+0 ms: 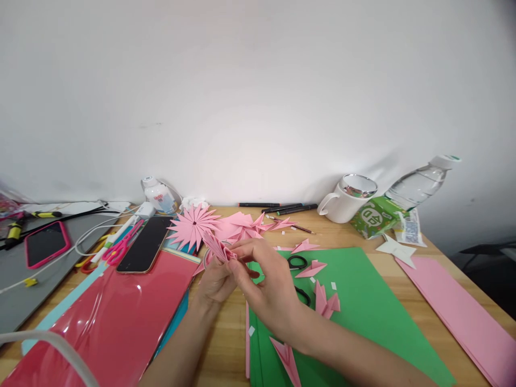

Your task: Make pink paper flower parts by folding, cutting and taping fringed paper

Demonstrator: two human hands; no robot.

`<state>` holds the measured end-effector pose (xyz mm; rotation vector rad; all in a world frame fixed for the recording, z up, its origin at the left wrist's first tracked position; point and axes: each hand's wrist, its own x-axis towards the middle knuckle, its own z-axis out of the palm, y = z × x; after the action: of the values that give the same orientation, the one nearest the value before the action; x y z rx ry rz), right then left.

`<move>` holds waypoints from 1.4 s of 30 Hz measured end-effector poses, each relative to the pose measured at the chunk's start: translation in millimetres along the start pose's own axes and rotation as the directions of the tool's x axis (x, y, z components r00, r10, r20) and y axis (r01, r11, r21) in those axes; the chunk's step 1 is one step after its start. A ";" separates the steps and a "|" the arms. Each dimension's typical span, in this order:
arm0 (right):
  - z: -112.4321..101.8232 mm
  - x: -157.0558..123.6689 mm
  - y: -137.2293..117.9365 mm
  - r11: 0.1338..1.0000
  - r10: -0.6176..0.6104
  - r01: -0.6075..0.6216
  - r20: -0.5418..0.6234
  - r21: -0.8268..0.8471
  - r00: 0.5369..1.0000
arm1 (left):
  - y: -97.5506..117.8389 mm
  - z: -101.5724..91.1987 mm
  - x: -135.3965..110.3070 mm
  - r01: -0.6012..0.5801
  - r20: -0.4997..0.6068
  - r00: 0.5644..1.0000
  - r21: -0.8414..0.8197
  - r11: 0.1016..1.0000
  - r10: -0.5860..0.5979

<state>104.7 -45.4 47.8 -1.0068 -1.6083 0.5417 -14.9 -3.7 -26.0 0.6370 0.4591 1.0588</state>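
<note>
Both hands meet over the middle of the wooden desk (pixel 226 344). My left hand (pixel 215 282) and my right hand (pixel 268 285) pinch a small folded pink paper piece (pixel 217 248) between their fingertips, held just above the desk. Behind it lies a finished pink paper flower (pixel 193 224) with many pointed petals, beside more folded pink pieces (pixel 242 226). Several pink folded petals (pixel 327 302) lie on the green paper sheet (pixel 363 312) under my right forearm. Black-handled scissors (pixel 298 263) rest on that sheet, partly hidden by my right hand.
A red plastic sleeve of paper (pixel 116 317) lies at left with a black phone (pixel 145 244), pink scissors (pixel 121 247) and a pink-cased phone (pixel 45 243). A white mug (pixel 346 201), green tissue pack (pixel 373 216), water bottle (pixel 419 185), glue bottle (pixel 159 196) and pens (pixel 282 207) stand by the wall. Pink sheets (pixel 463 317) lie right.
</note>
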 end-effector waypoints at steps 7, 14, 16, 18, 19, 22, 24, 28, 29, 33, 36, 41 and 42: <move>0.1 0.5 0.3 0.999 -0.032 0.032 -0.011 0.008 0.999 | 1.7 2.8 0.7 0.006 -0.018 1.000 -0.032 0.999 -0.006; 0.9 -0.4 0.3 1.000 -0.014 0.014 -0.021 -0.007 1.000 | 1.3 1.7 0.0 0.037 -0.012 0.999 -0.028 0.999 -0.037; 1.0 -0.5 0.0 1.000 -0.009 0.009 -0.020 -0.006 1.000 | 0.6 0.2 0.0 0.037 -0.010 0.999 -0.038 0.999 -0.038; 1.2 -0.5 -0.1 1.000 -0.009 0.009 -0.021 -0.006 1.000 | 0.5 -0.3 0.6 0.028 -0.016 0.999 -0.060 0.998 -0.029; 1.4 -0.5 0.1 1.000 -0.009 0.009 -0.022 -0.006 1.000 | 0.7 0.1 1.0 0.022 -0.020 1.000 -0.070 0.997 -0.023; 2.1 -0.8 1.2 1.000 -0.013 0.012 -0.035 -0.020 0.999 | 2.0 4.3 2.1 0.017 -0.033 0.999 -0.084 0.996 -0.020; 2.8 -1.1 2.1 0.999 -0.021 0.019 -0.047 -0.043 0.999 | 2.9 8.6 2.1 0.012 -0.046 0.999 -0.088 0.996 -0.016; 3.5 -1.5 2.7 0.995 -0.024 0.018 -0.065 -0.094 0.998 | 3.2 15.0 0.8 -0.035 -0.070 0.997 -0.069 0.997 0.030; 3.5 -1.5 2.7 0.995 -0.023 0.016 -0.067 -0.103 0.997 | 3.1 15.4 0.6 -0.040 -0.080 0.996 -0.064 0.997 0.035; 2.9 -0.4 3.9 0.992 -0.022 0.011 -0.084 -0.122 0.996 | 1.7 11.9 1.6 -0.035 -0.098 0.995 -0.025 0.999 0.033; 3.9 0.2 6.3 0.990 -0.039 0.025 -0.098 -0.140 0.994 | 1.1 7.4 3.3 -0.040 -0.079 0.996 0.005 0.999 0.040; 7.1 -0.8 8.2 0.998 -0.064 0.061 -0.141 -0.028 0.988 | 5.6 7.8 2.1 0.005 -0.072 0.997 -0.033 0.999 -0.008; 7.2 -1.1 8.3 0.994 -0.105 0.101 -0.151 -0.029 0.983 | 6.8 8.2 1.5 0.008 -0.076 0.997 -0.038 0.999 -0.011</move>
<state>100.6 -40.7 38.6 -0.9517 -1.5228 0.3689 -13.5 -2.2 -15.4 0.5620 0.5066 1.0829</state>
